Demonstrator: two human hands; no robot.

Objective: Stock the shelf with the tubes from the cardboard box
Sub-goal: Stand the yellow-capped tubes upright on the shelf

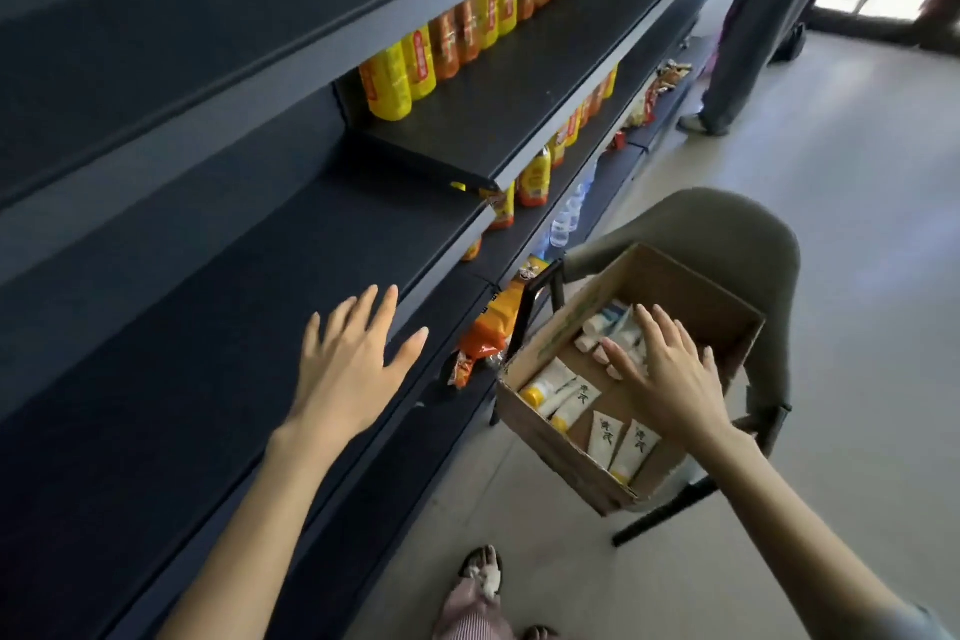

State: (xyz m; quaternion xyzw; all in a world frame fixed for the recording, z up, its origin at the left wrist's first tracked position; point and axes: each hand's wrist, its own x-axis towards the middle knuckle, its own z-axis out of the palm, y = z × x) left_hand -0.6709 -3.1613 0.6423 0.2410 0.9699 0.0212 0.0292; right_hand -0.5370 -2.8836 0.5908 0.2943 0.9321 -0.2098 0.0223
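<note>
Tubes all lie in the cardboard box. White ones with yellow caps are loose at its near end, and a second bunch with pale caps is at its far end. No tube is on the shelf left of the box yet, so the task looks barely begun.

Right hand is down inside the box over the far bunch, fingers straight and splayed, tips touching tubes, nothing clamped. Reads as lining up a grab.

Left hand hovers flat over the shelf board left of the box, fingers spread, holding nothing. Probably marking the drop spot.

Box sits on a grey chair, which puts it at reach height beside the shelf. Board is dark and matte.

Beyond the box are yellow and orange bottles on higher boards. Snack bags sit just left of it, lower down. Floor is pale. Another person's legs stand well beyond the box.
</note>
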